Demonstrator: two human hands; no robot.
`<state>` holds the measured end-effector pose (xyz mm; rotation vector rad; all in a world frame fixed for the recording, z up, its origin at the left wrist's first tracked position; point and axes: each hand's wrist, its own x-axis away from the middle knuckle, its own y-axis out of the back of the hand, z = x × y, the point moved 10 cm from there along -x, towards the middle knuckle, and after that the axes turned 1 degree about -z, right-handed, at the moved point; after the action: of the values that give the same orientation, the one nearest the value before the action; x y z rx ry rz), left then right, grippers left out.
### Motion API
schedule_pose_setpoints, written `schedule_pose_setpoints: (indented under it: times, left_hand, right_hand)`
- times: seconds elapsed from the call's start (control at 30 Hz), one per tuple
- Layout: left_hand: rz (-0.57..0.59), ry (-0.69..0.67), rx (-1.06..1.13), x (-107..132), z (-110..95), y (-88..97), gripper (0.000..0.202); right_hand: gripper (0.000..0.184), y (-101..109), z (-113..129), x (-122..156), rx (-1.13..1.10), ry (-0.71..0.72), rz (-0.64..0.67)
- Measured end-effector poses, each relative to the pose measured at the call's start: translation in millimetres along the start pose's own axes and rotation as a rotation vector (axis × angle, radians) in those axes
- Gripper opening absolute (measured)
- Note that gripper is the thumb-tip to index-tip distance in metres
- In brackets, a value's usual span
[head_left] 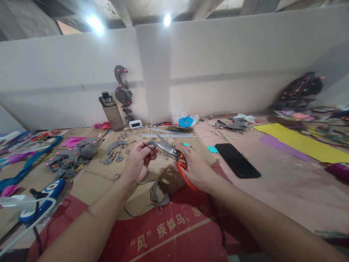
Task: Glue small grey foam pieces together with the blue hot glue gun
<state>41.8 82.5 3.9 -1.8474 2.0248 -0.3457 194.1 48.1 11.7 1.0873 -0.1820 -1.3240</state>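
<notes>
My right hand [195, 165] is wrapped round the orange handles of a pair of scissors [167, 147], whose blades are parted and point left. In a pinch, my left hand [140, 156] holds a small grey piece [153, 144], seemingly felt or cord, close to the blade tips. Whether the blades touch that piece I cannot tell. Below the hands a coil of grey cord [159, 196] lies on the cardboard, with one strand running up towards my left hand. Left of that hand lie grey cut-out shapes [116, 151].
A black phone [237, 160] lies to the right, near yellow sheets [300, 143]. Behind are a water bottle [111, 112], a small digital clock [135, 124] and a plastic-wrapped bowl [185, 122]. A pile of grey pieces with pink dots [72, 156] and a blue power strip [43, 200] sit left.
</notes>
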Motion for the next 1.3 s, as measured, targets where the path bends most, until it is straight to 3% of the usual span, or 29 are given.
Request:
schedule_pose_setpoints:
  times: [0.4, 0.6, 1.3]
  left_hand:
    - [0.082, -0.133, -0.211, 5, -4, -12.3, 0.013]
    - [0.050, -0.142, -0.259, 6, -6, -10.6, 0.013]
    - [0.101, -0.119, -0.154, 5, -2, -14.0, 0.011]
  right_hand:
    - [0.044, -1, 2, 2, 0.109, 0.022, 0.014]
    - [0.042, -1, 3, 3, 0.126, 0.012, 0.021]
    - [0.043, -3, 2, 2, 0.166, 0.015, 0.025]
